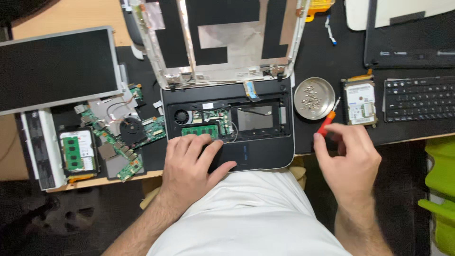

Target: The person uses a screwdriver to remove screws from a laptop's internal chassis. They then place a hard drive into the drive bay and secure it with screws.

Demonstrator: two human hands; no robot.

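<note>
At the far left of the table (pixel 38 19) lies a detached screen panel (pixel 57 68), dark face up. Below it a pale casing (pixel 42 147) holds a drive with a green memory stick (pixel 78 151) on top. Just right of that sits a loose green circuit board (pixel 125 137) with a round black fan at its middle.

In the centre stands the opened laptop (pixel 265 151), its keyboard gone and its insides bare: a small fan at the left, a green memory module (pixel 199 130) in the middle, a grey metal plate to the right. Its lid shell (pixel 222 42) tilts back, stripped of the screen, with black tape and foil showing.

The left hand (pixel 189 163) lies flat on the laptop's front edge, fingers spread, their tips touching the memory module, thumb out toward the touchpad. It holds nothing.

Right of the laptop is a round metal dish (pixel 314 98) with small screws in it. The right hand (pixel 348 159) hovers below the dish, fingers curled loosely about a red-handled screwdriver (pixel 327 124), whose tip points up toward the dish.

Next comes a bare hard drive (pixel 360 102), then a loose black keyboard (pixel 419 98), with another dark laptop (pixel 407 38) above it.
</note>
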